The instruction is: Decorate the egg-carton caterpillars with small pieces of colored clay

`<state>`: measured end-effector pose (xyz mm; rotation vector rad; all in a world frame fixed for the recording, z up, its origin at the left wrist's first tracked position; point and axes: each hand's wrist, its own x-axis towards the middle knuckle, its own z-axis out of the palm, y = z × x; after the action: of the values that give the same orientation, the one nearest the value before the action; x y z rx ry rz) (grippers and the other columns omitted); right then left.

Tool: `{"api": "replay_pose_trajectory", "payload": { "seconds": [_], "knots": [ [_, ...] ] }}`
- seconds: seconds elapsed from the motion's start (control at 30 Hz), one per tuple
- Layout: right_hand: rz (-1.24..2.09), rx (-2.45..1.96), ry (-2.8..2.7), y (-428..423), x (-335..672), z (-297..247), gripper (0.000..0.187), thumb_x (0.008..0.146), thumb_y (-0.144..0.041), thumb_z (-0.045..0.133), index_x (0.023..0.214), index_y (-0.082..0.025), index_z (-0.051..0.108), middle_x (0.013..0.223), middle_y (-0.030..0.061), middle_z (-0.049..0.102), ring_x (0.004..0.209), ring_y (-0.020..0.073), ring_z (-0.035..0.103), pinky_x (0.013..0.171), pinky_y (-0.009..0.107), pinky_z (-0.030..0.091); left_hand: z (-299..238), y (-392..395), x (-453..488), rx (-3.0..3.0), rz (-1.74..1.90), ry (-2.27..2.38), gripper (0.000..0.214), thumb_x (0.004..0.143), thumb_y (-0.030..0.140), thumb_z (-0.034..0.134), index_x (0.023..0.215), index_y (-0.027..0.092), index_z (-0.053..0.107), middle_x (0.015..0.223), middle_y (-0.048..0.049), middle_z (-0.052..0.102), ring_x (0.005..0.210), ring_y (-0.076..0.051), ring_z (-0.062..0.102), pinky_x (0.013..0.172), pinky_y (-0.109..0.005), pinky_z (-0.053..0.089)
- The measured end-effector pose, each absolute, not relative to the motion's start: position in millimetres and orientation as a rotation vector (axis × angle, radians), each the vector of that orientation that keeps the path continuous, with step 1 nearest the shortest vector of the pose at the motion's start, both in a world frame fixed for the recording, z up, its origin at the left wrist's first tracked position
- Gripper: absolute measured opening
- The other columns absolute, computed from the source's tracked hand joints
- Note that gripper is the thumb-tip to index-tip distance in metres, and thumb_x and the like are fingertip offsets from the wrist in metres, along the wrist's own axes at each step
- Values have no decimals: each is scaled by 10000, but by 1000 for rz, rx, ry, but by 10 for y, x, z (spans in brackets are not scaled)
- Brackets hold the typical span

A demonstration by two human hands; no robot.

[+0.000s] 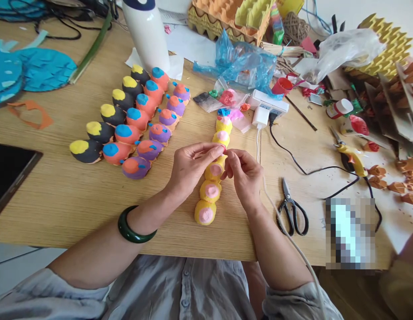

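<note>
My left hand (191, 166) and my right hand (243, 173) meet over a row of yellow bumps (211, 191), cut from an egg tray by the look of it. Both are closed, fingertips pinching a small red piece of modelling clay (224, 149), mostly covered by the fingers. Pink clay discs (205, 215) sit on the yellow bumps; my hands hide part of the row. To the left stand similar rows: a black one with yellow tops (108, 114), an orange one with blue tops (137, 118) and a purple one with orange tops (160, 133).
Black-handled scissors (288, 209) lie right of my arm, near a white cable. A power strip (269, 104), a blue plastic bag (244, 62) and clay packets (226, 98) lie beyond. A white bottle (147, 38) stands at the back, a yellow glue gun (352, 158) at right.
</note>
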<state>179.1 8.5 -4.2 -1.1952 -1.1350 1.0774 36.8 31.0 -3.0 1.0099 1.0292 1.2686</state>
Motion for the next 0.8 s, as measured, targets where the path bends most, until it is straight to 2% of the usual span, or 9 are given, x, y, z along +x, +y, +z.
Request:
{"api": "replay_pose_trajectory", "payload": {
  "seconds": [0.37, 0.6, 0.8],
  "knots": [
    [1089, -1213, -1147, 102, 1793, -67, 383, 912, -602, 758, 877, -221, 734, 634, -45, 601, 514, 79, 527, 506, 234, 544, -38, 325, 361, 1028, 1244, 1034, 319, 799, 489, 896, 932, 203, 850, 974, -71, 844, 923, -225, 786, 833, -316, 632],
    [1080, -1198, -1141, 104, 1788, -63, 361, 953, -568, 725, 894, -214, 760, 637, -48, 592, 512, 68, 511, 504, 219, 517, -22, 313, 351, 1063, 1230, 1070, 369, 870, 553, 820, 925, 188, 840, 946, -67, 835, 863, -201, 768, 785, -284, 606],
    [1084, -1164, -1139, 106, 1787, -72, 351, 940, -557, 747, 864, -215, 731, 638, -51, 607, 507, 69, 523, 501, 222, 536, -33, 316, 348, 1092, 1228, 1029, 302, 897, 503, 813, 917, 204, 850, 923, -58, 834, 853, -191, 767, 781, -269, 598]
  ]
}}
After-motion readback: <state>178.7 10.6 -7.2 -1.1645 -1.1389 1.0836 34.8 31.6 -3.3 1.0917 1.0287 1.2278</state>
